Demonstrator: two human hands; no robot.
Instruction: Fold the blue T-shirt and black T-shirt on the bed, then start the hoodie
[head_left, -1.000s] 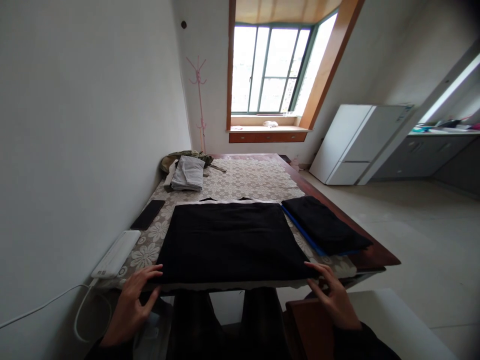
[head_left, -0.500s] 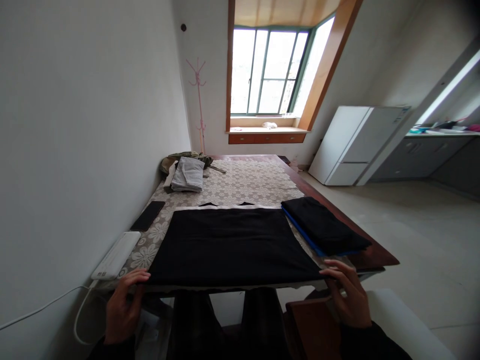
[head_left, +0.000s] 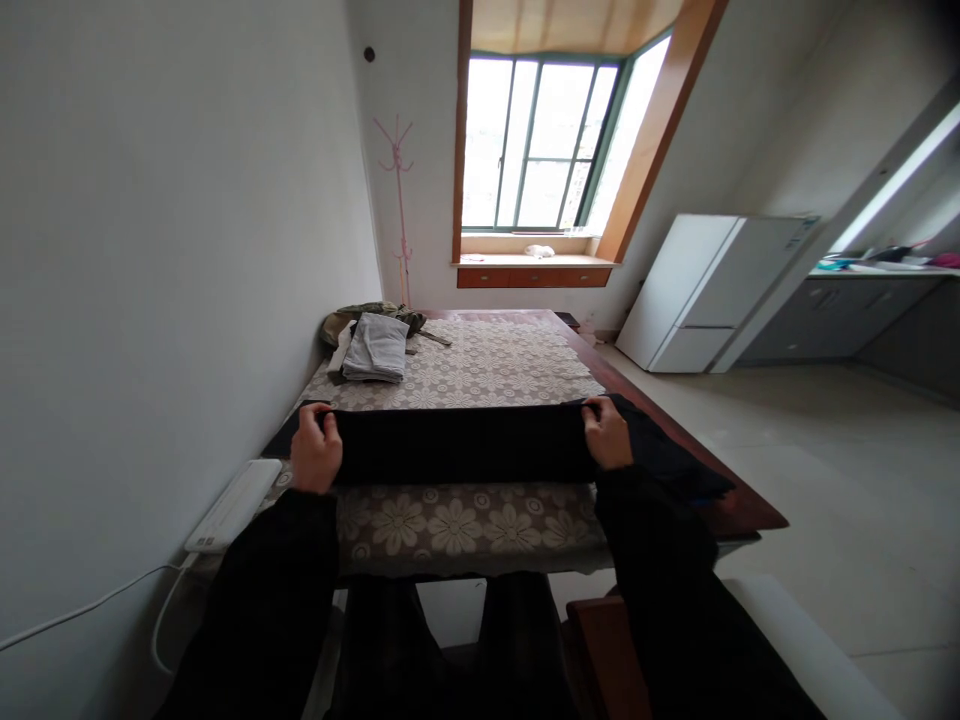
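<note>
A black cloth garment (head_left: 461,445) stretches across the table as a narrow doubled band; its exact kind is not clear. My left hand (head_left: 316,450) pinches the far left corner, fingers closed on the fabric. At the far right corner my right hand (head_left: 606,432) grips the same edge, also closed. Just beyond my right hand, partly hidden by my sleeve, lies a folded stack of dark clothes (head_left: 671,455). A black flat object (head_left: 283,437) shows in part behind my left hand.
The table wears a flower-patterned lace cloth (head_left: 495,355). Folded grey clothing (head_left: 377,347) and a camouflage bag (head_left: 352,318) sit at the back left. A white power strip (head_left: 234,505) with cables lies along the left wall. A white fridge (head_left: 705,290) stands far right.
Both hands have carried the garment's near edge away from me to its far edge, doubling it over. The lace cloth in front is now uncovered.
</note>
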